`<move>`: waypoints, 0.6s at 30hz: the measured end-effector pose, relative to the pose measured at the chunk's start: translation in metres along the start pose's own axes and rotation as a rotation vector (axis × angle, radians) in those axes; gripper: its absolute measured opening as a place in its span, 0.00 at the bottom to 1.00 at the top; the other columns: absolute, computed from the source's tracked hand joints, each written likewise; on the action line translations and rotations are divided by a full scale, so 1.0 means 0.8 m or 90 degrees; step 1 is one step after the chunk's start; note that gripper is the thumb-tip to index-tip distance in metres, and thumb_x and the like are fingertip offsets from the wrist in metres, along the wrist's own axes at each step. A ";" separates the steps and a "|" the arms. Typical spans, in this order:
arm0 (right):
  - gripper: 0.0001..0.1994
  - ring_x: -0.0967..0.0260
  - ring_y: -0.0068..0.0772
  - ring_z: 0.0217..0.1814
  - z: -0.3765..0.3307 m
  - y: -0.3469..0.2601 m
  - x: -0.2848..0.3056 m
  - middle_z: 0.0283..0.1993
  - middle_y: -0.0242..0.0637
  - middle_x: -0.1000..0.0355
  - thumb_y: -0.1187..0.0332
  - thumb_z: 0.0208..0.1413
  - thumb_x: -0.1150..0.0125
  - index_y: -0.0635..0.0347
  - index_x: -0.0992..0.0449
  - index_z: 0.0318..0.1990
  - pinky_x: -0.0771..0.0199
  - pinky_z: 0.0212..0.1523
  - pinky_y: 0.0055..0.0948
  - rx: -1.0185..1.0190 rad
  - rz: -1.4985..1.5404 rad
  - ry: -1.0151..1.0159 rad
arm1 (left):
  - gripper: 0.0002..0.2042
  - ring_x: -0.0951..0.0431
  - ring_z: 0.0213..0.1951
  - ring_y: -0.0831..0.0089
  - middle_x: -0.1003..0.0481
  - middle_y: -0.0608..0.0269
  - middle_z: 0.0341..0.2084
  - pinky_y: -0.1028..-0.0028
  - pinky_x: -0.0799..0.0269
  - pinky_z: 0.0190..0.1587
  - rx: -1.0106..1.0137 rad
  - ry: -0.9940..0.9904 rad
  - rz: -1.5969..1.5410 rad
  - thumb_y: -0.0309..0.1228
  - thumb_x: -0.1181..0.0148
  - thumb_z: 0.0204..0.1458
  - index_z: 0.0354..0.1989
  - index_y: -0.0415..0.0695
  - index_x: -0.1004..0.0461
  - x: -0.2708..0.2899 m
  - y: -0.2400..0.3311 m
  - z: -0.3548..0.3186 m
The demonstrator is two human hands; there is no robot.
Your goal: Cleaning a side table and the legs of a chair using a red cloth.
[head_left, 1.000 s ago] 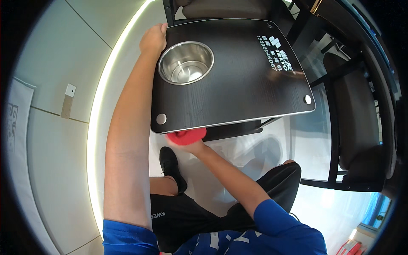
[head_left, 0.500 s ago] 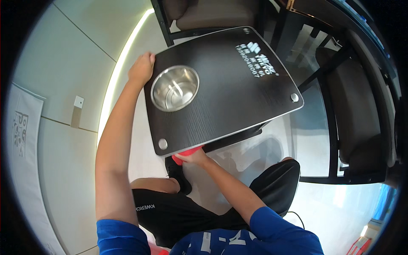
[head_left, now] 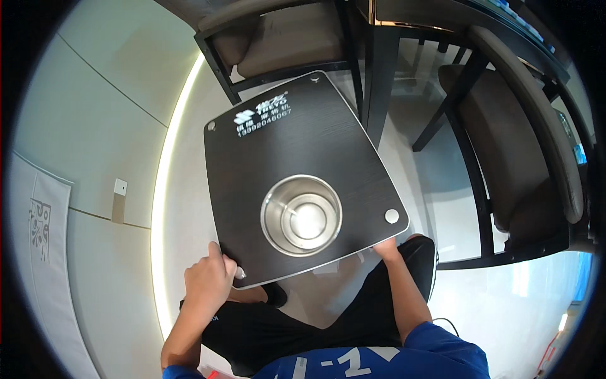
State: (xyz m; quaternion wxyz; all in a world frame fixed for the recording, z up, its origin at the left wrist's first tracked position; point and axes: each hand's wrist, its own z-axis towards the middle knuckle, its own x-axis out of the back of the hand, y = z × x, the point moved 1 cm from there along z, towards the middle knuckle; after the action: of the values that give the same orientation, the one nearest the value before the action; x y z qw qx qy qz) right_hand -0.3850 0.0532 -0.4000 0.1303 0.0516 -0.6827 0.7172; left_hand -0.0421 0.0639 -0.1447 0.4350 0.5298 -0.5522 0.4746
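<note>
A square black tabletop (head_left: 303,145) with rounded corners and a round steel basin (head_left: 302,215) sunk into its middle lies flat in front of me. My left hand (head_left: 209,276) grips its near left corner, fingers curled over the edge. At the near right corner, my right hand (head_left: 386,247) holds the edge from beneath, mostly hidden under the board. My knees in dark trousers (head_left: 297,328) are below the near edge.
A dark-framed chair with a brown cushion (head_left: 284,44) stands beyond the tabletop. Another brown chair (head_left: 536,158) and a table leg (head_left: 379,82) are to the right. A pale wall (head_left: 82,158) with a lit strip along the floor runs on the left.
The tabletop has turned so its white-printed corner is now far from me. My left hand moved from the far corner to the near left corner. The red thing under the board is gone from view.
</note>
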 end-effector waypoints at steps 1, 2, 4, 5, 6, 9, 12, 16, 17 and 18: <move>0.13 0.26 0.37 0.49 0.002 0.009 0.001 0.44 0.40 0.23 0.75 0.49 0.37 0.63 0.24 0.44 0.27 0.50 0.37 0.030 0.094 0.058 | 0.13 0.22 0.25 0.44 0.25 0.43 0.18 0.51 0.28 0.30 0.017 -0.056 -0.028 0.34 0.56 0.58 0.37 0.33 0.34 0.003 0.007 0.000; 0.13 0.26 0.37 0.49 0.002 0.015 0.001 0.44 0.40 0.23 0.75 0.49 0.37 0.63 0.24 0.44 0.27 0.50 0.37 0.036 0.093 0.061 | 0.13 0.22 0.25 0.44 0.25 0.43 0.18 0.51 0.28 0.30 0.015 -0.050 -0.030 0.34 0.56 0.58 0.37 0.33 0.34 0.002 0.008 0.007; 0.13 0.26 0.39 0.47 -0.007 0.022 -0.002 0.44 0.42 0.24 0.74 0.48 0.36 0.62 0.24 0.43 0.27 0.48 0.38 -0.002 0.057 0.054 | 0.16 0.22 0.30 0.42 0.24 0.38 0.24 0.53 0.27 0.37 0.048 -0.089 -0.210 0.35 0.57 0.57 0.39 0.30 0.34 0.004 0.007 0.024; 0.13 0.26 0.41 0.46 -0.013 0.044 -0.009 0.41 0.43 0.24 0.71 0.47 0.36 0.62 0.24 0.42 0.27 0.47 0.38 0.091 -0.136 0.052 | 0.16 0.22 0.30 0.42 0.24 0.38 0.24 0.53 0.27 0.37 0.045 -0.082 -0.210 0.35 0.57 0.57 0.39 0.30 0.34 0.004 0.002 0.035; 0.13 0.27 0.42 0.44 -0.021 0.028 -0.023 0.38 0.43 0.25 0.70 0.46 0.35 0.61 0.24 0.40 0.27 0.44 0.39 -0.034 -0.085 0.019 | 0.19 0.21 0.33 0.42 0.24 0.35 0.27 0.55 0.27 0.40 0.077 -0.110 -0.196 0.37 0.57 0.57 0.40 0.28 0.34 0.005 -0.013 0.045; 0.10 0.27 0.40 0.39 -0.040 -0.012 -0.034 0.35 0.39 0.26 0.69 0.44 0.33 0.59 0.24 0.36 0.27 0.40 0.40 0.082 0.036 0.149 | 0.24 0.21 0.38 0.42 0.24 0.30 0.34 0.57 0.27 0.45 0.099 -0.175 -0.206 0.42 0.56 0.57 0.42 0.25 0.35 0.018 -0.038 0.106; 0.08 0.27 0.38 0.36 -0.059 0.016 -0.027 0.33 0.36 0.26 0.72 0.44 0.32 0.58 0.24 0.33 0.27 0.37 0.40 0.034 0.065 0.101 | 0.32 0.21 0.44 0.43 0.24 0.28 0.38 0.58 0.28 0.48 0.112 -0.264 -0.297 0.51 0.53 0.57 0.45 0.23 0.34 0.040 -0.013 0.159; 0.13 0.25 0.35 0.40 -0.042 -0.063 -0.027 0.36 0.35 0.25 0.72 0.46 0.31 0.58 0.25 0.41 0.24 0.39 0.36 -0.029 0.154 -0.024 | 0.37 0.22 0.43 0.41 0.24 0.29 0.36 0.55 0.27 0.47 0.120 0.093 -0.312 0.59 0.55 0.59 0.42 0.25 0.30 -0.021 -0.035 0.230; 0.16 0.25 0.34 0.44 -0.040 -0.059 -0.026 0.39 0.35 0.24 0.71 0.47 0.31 0.59 0.26 0.45 0.24 0.43 0.37 0.049 0.127 -0.012 | 0.37 0.22 0.43 0.41 0.24 0.30 0.36 0.54 0.27 0.47 0.161 0.162 -0.301 0.60 0.56 0.59 0.41 0.26 0.29 -0.025 -0.034 0.239; 0.19 0.25 0.34 0.47 -0.040 -0.061 -0.024 0.42 0.36 0.24 0.70 0.48 0.31 0.59 0.27 0.48 0.24 0.46 0.37 0.120 0.097 0.002 | 0.37 0.22 0.43 0.41 0.24 0.30 0.36 0.54 0.27 0.47 0.154 0.167 -0.309 0.60 0.56 0.59 0.41 0.26 0.29 -0.023 -0.024 0.242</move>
State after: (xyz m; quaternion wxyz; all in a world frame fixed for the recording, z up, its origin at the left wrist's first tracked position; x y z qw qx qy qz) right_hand -0.3510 0.0842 -0.3597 0.0706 0.0104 -0.6138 0.7862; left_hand -0.0172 -0.1235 -0.1944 0.5374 0.6284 -0.2877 0.4834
